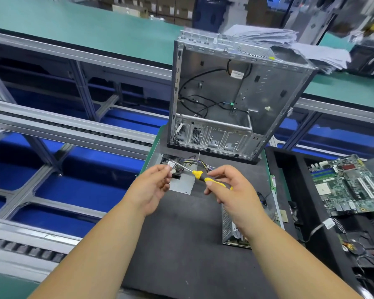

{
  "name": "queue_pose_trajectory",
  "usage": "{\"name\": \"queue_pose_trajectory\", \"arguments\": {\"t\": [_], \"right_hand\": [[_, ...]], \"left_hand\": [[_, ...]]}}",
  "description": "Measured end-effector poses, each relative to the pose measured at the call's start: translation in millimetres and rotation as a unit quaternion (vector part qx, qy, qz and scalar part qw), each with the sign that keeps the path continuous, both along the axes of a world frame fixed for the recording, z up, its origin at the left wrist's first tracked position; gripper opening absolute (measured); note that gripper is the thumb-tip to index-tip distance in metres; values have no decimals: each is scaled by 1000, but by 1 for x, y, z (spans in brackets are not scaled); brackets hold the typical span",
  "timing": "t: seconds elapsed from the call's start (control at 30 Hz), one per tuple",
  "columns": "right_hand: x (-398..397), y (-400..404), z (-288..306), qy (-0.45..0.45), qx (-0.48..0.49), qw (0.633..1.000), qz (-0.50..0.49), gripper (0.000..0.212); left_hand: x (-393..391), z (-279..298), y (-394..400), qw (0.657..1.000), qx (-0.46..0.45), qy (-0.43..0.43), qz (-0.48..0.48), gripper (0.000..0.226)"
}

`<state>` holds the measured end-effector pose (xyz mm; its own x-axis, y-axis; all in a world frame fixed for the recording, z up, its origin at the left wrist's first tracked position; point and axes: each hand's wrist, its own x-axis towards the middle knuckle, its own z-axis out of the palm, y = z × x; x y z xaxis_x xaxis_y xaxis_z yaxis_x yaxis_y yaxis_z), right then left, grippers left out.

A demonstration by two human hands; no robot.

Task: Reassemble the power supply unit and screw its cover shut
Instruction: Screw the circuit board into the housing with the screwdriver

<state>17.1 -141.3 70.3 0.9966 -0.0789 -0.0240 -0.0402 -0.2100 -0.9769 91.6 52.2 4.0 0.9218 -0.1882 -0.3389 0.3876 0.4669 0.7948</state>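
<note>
The power supply unit is still in 2 pieces on the dark mat (pixel 181 244). Its flat metal cover (pixel 182 183), with the fan and a bundle of coloured wires (pixel 200 164) at its far end, lies near the mat's far edge, just in front of the open computer case (pixel 235 93) standing at that edge. The perforated metal housing (pixel 228 226) with the circuit board inside sits apart from it toward the mat's right edge, partly hidden under the right forearm. So, judging by how they lie, the 2 halves have not been joined and no cover screw is in place yet; both steps remain. The right hand (pixel 231 188) is curled round the yellow-and-black handle of a screwdriver (pixel 203 176), whose shaft points left toward the left hand (pixel 153 186). The left hand's thumb and fingertips are pinched together at the shaft's tip; it seems to be holding a small screw there, but the thing is too small to be sure of. Both hands hover above the cover, not touching it. This reads as loading a screw onto the driver, which suggests fastening is about to start, possibly on the fan or cover before the housing is brought over. A motherboard (pixel 349 184) lies in the black tray to the right of the mat.
</note>
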Motion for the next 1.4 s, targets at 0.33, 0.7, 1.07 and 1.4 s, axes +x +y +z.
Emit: {"name": "queue_pose_trajectory", "arguments": {"t": [0.33,0.7,1.07,1.4], "right_hand": [[-3,17,19,-22,-21,999,-21,14],[-11,20,16,-19,-36,999,-11,17],[-32,-7,19,-9,-147,989,-28,20],[-34,-69,15,69,-87,993,47,7]], "left_hand": [[-3,10,20,996,-84,30,15,14],[-9,9,22,995,-91,29,14,10],[-13,4,-6,998,23,1,-54,9],[-28,19,-34,965,191,-160,-80,20]]}}
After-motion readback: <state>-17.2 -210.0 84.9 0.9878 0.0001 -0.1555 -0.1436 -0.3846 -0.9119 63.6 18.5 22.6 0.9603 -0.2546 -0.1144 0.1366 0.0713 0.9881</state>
